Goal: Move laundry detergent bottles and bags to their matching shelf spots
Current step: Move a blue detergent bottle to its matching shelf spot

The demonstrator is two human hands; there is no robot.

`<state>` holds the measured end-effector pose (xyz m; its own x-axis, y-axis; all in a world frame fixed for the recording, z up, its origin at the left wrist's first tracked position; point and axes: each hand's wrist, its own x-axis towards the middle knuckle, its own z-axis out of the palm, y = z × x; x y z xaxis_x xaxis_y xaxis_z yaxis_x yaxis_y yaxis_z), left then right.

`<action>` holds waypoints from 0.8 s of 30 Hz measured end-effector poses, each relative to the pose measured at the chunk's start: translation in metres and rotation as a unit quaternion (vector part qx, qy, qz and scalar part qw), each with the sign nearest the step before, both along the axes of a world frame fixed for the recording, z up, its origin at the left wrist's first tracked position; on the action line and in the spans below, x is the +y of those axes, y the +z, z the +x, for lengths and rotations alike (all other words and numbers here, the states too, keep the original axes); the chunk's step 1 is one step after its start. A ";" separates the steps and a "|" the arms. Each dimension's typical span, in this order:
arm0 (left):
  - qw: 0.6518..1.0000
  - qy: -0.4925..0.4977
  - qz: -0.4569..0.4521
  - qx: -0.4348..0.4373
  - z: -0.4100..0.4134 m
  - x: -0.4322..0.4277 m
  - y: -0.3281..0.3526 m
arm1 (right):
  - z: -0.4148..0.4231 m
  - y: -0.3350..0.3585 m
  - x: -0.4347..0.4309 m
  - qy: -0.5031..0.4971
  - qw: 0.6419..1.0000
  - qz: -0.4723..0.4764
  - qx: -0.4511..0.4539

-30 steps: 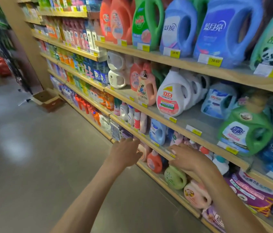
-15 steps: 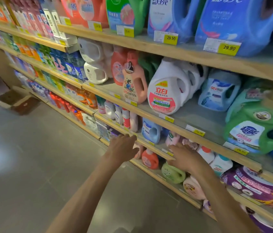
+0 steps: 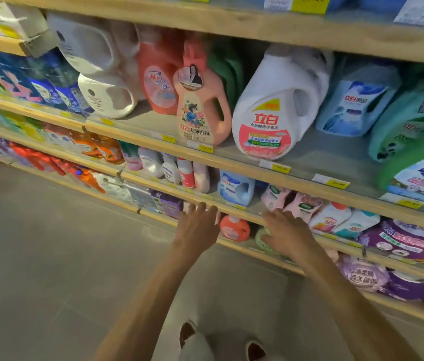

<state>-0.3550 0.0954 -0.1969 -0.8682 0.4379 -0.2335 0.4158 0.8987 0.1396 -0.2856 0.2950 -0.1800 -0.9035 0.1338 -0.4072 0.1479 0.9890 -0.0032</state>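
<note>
Down by the low shelf (image 3: 247,215), we held our left hand (image 3: 198,226) out, fingers straight and spread, just left of the orange bottle (image 3: 235,227). Our right hand (image 3: 287,231) hovered over the green bottle (image 3: 264,243), fingers loosely apart, beside the pink bags (image 3: 303,204).

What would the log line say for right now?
left hand: open, at shelf edge | right hand: open, by pink bags | holding: nothing
</note>
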 end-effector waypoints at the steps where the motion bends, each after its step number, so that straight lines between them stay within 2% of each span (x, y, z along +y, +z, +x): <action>1: 1.000 -0.004 0.004 -0.003 -0.008 -0.004 -0.005 | -0.006 -0.007 -0.012 -0.009 1.000 -0.001 0.002; 7: 0.999 -0.051 -0.003 0.006 -0.052 -0.025 -0.052 | -0.036 -0.055 -0.064 -0.038 0.999 0.012 0.031; 14: 0.996 -0.085 -0.018 0.014 -0.101 -0.032 -0.124 | -0.072 -0.120 -0.060 -0.074 0.997 0.027 0.022; 18: 0.996 -0.083 0.007 0.021 -0.127 -0.022 -0.169 | -0.093 -0.160 -0.051 -0.083 0.995 0.037 0.033; 24: 0.991 -0.085 0.072 0.078 -0.159 0.002 -0.252 | -0.118 -0.228 -0.040 -0.064 0.995 0.042 0.059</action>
